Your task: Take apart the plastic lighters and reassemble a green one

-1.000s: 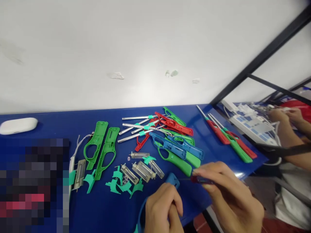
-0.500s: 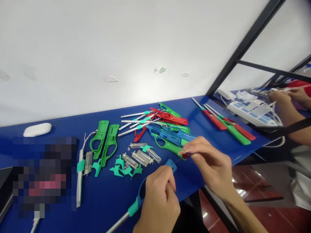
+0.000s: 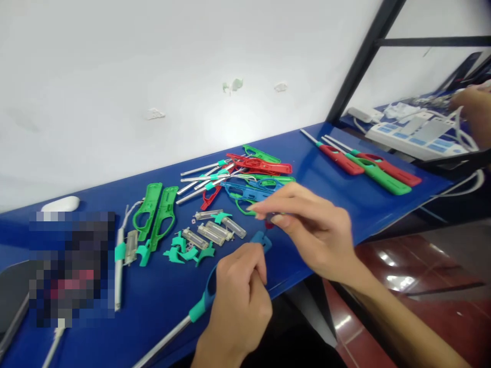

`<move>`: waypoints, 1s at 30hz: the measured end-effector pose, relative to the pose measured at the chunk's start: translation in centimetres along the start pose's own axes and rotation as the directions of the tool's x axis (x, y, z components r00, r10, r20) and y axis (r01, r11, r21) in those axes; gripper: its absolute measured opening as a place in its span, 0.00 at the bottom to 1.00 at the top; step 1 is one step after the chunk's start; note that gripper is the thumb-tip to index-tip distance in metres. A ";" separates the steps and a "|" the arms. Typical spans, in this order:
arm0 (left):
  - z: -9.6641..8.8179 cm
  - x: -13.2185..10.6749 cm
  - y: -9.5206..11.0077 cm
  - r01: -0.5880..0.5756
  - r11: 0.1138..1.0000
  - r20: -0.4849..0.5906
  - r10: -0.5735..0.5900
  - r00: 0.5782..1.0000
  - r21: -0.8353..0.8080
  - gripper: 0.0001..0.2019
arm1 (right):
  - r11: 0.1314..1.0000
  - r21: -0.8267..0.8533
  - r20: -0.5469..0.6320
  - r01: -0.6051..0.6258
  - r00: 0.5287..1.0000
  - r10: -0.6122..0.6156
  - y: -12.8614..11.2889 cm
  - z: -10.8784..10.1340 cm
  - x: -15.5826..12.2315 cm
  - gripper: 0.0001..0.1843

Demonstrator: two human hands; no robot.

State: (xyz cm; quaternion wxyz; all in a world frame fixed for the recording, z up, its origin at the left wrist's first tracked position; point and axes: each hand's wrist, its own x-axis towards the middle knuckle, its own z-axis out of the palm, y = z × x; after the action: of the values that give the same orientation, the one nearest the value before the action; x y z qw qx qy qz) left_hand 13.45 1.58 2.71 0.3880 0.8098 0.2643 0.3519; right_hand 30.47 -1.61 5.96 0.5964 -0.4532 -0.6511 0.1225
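Note:
My left hand is closed around the handle of a blue stick lighter; its metal tube points down to the left past a teal collar. My right hand pinches a small red-handled screwdriver, its tip just above the blue handle's end. Behind my hands lies a heap of red, green and blue lighter shells and metal tubes. Clear gas cells and teal trigger pieces lie to the left.
Blue table against a white wall. Two green half shells at left, three finished lighters at right. A white case at far left. Another person's hand and a power strip at far right.
The view has swung left and down. My right hand has moved left with the screwdriver, closer to the blue handle. My left hand keeps its hold on the blue lighter.

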 end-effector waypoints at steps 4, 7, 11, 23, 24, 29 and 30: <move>0.1 0.0 -0.2 -0.012 1.000 -0.024 0.012 1.000 -0.001 0.13 | 0.989 0.144 0.005 0.016 1.000 -0.017 0.4 0.5 0.0 0.15; 0.3 -0.2 -0.4 -0.009 1.000 -0.031 0.010 0.999 0.006 0.13 | 0.991 0.131 -0.044 -0.007 0.999 0.013 0.6 0.4 0.2 0.12; 0.3 -0.3 -0.2 -0.016 1.000 -0.005 0.016 1.000 0.024 0.13 | 0.988 0.151 0.060 -0.043 0.998 0.034 0.7 -0.8 0.8 0.13; 0.5 -0.2 0.0 -0.021 0.992 -0.035 0.026 0.999 0.126 0.13 | 0.949 0.298 0.166 -0.102 0.985 0.053 1.4 -2.7 2.3 0.09; 0.5 -0.2 -0.1 -0.024 0.990 -0.037 0.029 0.999 0.136 0.13 | 0.946 0.305 0.181 -0.109 0.982 0.055 1.6 -2.8 2.5 0.09; 0.6 -0.4 -0.2 -0.052 0.980 -0.011 0.055 0.998 0.191 0.12 | 0.933 0.327 0.374 -0.150 0.927 0.018 1.2 -3.9 3.1 0.11; 0.5 -0.5 -0.1 -0.061 0.978 -0.001 0.062 0.998 0.201 0.12 | 0.943 0.300 0.401 -0.141 0.916 0.010 1.0 -4.1 3.2 0.13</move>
State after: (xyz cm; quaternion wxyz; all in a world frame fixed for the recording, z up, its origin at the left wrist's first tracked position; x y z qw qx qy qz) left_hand 13.56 1.08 2.18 0.2922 0.8514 0.2747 0.3380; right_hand 34.97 -0.25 8.43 0.5138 -0.3406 -0.7105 0.3393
